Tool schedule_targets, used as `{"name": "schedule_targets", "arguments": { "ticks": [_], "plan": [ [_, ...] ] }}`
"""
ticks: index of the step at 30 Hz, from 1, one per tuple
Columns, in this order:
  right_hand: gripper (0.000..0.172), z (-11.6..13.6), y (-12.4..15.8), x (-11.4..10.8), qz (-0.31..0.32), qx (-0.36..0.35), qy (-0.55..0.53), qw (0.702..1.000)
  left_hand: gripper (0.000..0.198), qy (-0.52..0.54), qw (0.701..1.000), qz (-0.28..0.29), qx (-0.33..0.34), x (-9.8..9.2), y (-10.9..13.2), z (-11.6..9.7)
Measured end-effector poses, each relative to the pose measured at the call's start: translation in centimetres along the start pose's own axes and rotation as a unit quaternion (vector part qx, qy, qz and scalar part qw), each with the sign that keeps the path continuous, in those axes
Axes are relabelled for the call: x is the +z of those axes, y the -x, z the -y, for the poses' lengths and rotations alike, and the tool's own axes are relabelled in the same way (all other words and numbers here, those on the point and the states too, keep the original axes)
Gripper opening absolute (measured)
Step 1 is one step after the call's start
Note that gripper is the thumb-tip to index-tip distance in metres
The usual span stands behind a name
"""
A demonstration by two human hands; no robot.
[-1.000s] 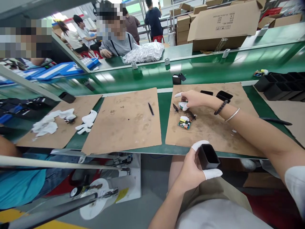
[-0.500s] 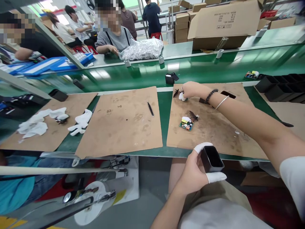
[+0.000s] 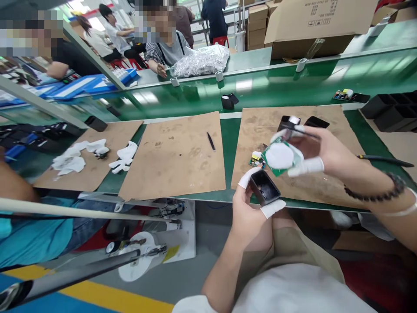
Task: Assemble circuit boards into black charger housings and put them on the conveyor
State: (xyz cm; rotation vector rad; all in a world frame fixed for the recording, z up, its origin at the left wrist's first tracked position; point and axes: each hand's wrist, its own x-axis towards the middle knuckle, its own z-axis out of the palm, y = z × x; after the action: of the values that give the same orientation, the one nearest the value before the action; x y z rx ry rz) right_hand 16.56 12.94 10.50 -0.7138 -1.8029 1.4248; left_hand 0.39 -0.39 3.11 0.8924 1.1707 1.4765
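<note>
My left hand [image 3: 249, 213], with white finger cots on the thumb and a finger, grips a black plastic case [image 3: 265, 188] whose open top faces up. Just above and to its right, my right hand [image 3: 312, 150] holds a green circuit board [image 3: 280, 156] with a white patch on its face. Motion blurs that board and the dark wire by it. Another circuit board [image 3: 256, 159], with yellow and white parts, lies on the cardboard behind the case, partly covered by the held one. Two flat black pieces, one of them a black cover [image 3: 316, 122], rest farther back.
A cardboard sheet [image 3: 182, 174] to the left carries black tweezers [image 3: 211, 141]. White gloves [image 3: 125, 156] lie farther left. Black cases [image 3: 391, 108] stand at right, near cutters with a dark handle [image 3: 387, 160]. A small black case [image 3: 230, 101] sits on the green belt [image 3: 195, 98]. Other people sit across.
My right hand has come back from the far side of the cardboard, bringing a circuit board toward me. My left hand has raised the black case and moved it slightly left.
</note>
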Motion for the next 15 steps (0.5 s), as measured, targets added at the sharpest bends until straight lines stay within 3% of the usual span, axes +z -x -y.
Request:
{"name": "schedule_targets", "arguments": {
  "ticks": [2,5,9,12,15],
  "plan": [
    [0.051,0.4,3.7,0.9,-0.023,-0.052,0.037,0.998,0.084,-0.020,0.999,0.005,0.033,0.6,0.4,-0.5],
    [0.045,0.9,7.0,1.4,-0.010,-0.123,0.138,0.983,0.080,-0.039,0.993,0.024,0.107,1.4,1.2,-1.0],
    [0.057,1.6,8.9,0.8,0.004,-0.196,0.185,0.963,0.072,-0.076,0.979,0.057,0.179,2.2,2.2,-1.2],
    [0.062,1.9,9.8,0.2,0.009,-0.200,0.175,0.964,0.065,-0.107,0.972,0.073,0.197,2.7,2.8,-1.3],
    [0.052,2.0,10.4,0.0,0.000,-0.205,0.174,0.963,0.061,-0.104,0.965,0.087,0.225,3.2,3.0,-1.4]
  ]
}}
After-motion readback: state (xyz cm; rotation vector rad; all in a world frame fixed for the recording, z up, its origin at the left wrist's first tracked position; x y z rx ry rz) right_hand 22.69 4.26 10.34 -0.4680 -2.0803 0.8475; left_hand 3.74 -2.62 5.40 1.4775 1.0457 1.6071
